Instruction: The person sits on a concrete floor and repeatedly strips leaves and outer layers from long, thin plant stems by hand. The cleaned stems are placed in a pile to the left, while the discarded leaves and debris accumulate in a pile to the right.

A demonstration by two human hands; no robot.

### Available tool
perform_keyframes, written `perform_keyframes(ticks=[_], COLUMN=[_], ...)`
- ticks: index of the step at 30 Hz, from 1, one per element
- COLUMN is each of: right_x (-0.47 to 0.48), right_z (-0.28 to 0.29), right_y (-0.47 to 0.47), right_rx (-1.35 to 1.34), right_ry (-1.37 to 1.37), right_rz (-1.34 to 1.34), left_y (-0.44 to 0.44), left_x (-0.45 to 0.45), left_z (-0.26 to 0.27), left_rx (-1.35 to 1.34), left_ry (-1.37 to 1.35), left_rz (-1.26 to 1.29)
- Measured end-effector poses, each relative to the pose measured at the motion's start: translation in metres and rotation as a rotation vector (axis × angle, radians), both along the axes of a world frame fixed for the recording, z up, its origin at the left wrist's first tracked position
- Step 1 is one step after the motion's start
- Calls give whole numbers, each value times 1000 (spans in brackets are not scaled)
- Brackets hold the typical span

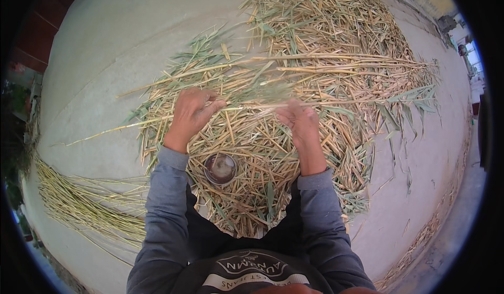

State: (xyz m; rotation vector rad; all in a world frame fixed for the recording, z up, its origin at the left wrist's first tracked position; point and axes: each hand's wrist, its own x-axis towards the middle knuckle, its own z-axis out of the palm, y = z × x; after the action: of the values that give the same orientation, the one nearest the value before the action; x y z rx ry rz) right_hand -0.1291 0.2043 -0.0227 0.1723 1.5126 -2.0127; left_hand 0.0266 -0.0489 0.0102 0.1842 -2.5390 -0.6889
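My left hand [198, 113] has its thumb and fingers closed on a long yellowish plant stalk [112, 130], whose thin end reaches out to the left. The stalk runs on to the right past my right hand [300, 117] to a leafy green tip [411, 97]. My right hand is at the stalk, its fingers slightly blurred; whether they grip it does not show. A blurred green leafy tuft [271, 91] lies just beyond, between the hands. Cut stalks and leaves [252, 132] spread under both hands. Other long stalks [334, 69] lie across the heap farther off.
A round container [220, 169] sits in the litter near my legs. On the concrete floor [110, 58] at the lower left lies a bundle of thin greenish stalks [90, 207]. A large heap of cut stalks [330, 22] covers the floor at the upper right.
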Motion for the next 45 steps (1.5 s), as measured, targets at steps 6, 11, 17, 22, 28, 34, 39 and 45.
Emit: perform_keyframes(ticks=[6,11,17,22,28,34,39,45], right_x=[-10,-3,-3,-17,-9,-32,-58,-32], right_z=[5,12,13,13,15,-12,-10,4], right_y=[7,3,7,17,24,51,78,57], right_rx=[50,-1,-214,-219,60,562,-50,-15], right_ry=[22,44,-17,44,303,529,-264,-86], right_rz=[-84,-39,-63,23,272,259,-288,88], left_y=[-9,21,50,32,19,15,13,31], left_x=[7,-5,-13,-4,-3,-3,-3,-9], left_z=[-2,-8,0,13,16,16,13,-5], left_rx=[255,-122,276,402,547,642,657,534], left_ry=[-417,-345,-153,-193,-183,-177,-129,-231], left_rz=[-59,-100,-86,-17,16,39,24,-58])
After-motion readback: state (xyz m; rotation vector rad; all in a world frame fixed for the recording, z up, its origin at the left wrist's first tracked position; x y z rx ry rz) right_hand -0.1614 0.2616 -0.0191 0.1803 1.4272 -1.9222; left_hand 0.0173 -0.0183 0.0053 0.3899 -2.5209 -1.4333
